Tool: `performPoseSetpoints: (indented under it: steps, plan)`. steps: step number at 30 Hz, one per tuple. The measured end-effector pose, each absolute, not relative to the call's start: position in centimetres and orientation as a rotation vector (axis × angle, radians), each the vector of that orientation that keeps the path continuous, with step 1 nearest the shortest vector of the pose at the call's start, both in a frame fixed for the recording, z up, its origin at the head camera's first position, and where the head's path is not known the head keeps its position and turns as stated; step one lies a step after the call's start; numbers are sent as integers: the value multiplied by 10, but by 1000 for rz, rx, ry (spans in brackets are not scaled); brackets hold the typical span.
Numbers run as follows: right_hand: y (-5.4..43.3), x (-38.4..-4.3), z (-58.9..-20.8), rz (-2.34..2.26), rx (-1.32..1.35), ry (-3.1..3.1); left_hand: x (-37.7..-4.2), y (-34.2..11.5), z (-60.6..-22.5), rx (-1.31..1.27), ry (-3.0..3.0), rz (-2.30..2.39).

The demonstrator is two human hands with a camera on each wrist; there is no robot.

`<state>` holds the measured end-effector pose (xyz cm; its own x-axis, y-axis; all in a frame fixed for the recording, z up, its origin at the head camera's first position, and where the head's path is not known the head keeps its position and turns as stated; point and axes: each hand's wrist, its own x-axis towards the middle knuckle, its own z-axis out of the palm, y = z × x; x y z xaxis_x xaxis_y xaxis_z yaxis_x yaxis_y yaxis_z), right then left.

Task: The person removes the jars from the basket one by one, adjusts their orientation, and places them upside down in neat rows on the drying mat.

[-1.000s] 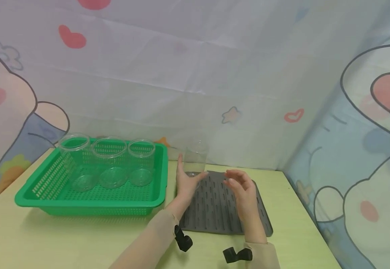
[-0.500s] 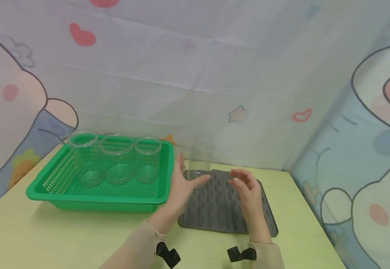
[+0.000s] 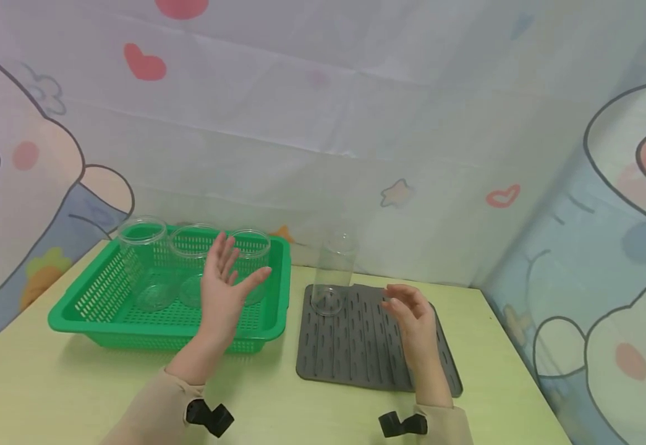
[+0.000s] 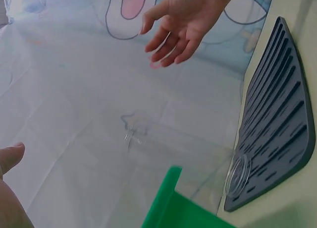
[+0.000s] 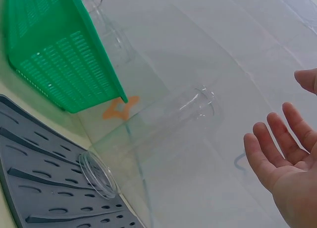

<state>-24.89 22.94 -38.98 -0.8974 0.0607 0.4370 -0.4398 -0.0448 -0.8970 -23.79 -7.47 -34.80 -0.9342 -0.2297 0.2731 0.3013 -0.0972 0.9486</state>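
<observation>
A clear plastic cup (image 3: 334, 272) stands on the left back corner of the grey ridged mat (image 3: 361, 346), its ringed rim down on the mat in both wrist views. My left hand (image 3: 222, 296) is over the green basket (image 3: 161, 337), fingers spread and holding nothing. It overlaps the middle clear cup (image 3: 189, 247) and the right clear cup (image 3: 258, 253) in the head view. A third clear cup (image 3: 143, 266) stands at the basket's left, rim up like the others. Over the mat's right side, my right hand (image 3: 417, 321) has its fingers loosely bent around nothing.
Both objects share a pale yellow table (image 3: 350, 414), with the basket to the left of the mat. A printed cloth (image 3: 311, 123) hangs close behind the table and along its right side. The basket's raised rim stands between the left hand and the mat.
My left hand has come away from the cup on the mat and moved left to over the basket. That cup now stands alone. The right hand has hardly moved.
</observation>
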Motion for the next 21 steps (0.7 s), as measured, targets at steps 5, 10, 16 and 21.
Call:
performPoseSetpoints:
  steps: [5, 10, 16, 21]
  plan:
    - [230, -249, -390, 2005, 385, -1895, -241, -111, -349, 16, -1689, -2056]
    - [229, -249, -391, 1987, 384, -1920, -247, -146, -353, 109, -1616, -1977]
    - [230, -250, -392, 1995, 363, -1918, -254, -178, -362, 231, -1611, -1879]
    - [229, -250, -393, 2002, 360, -1916, -259, -198, -369, 303, -1659, -1790]
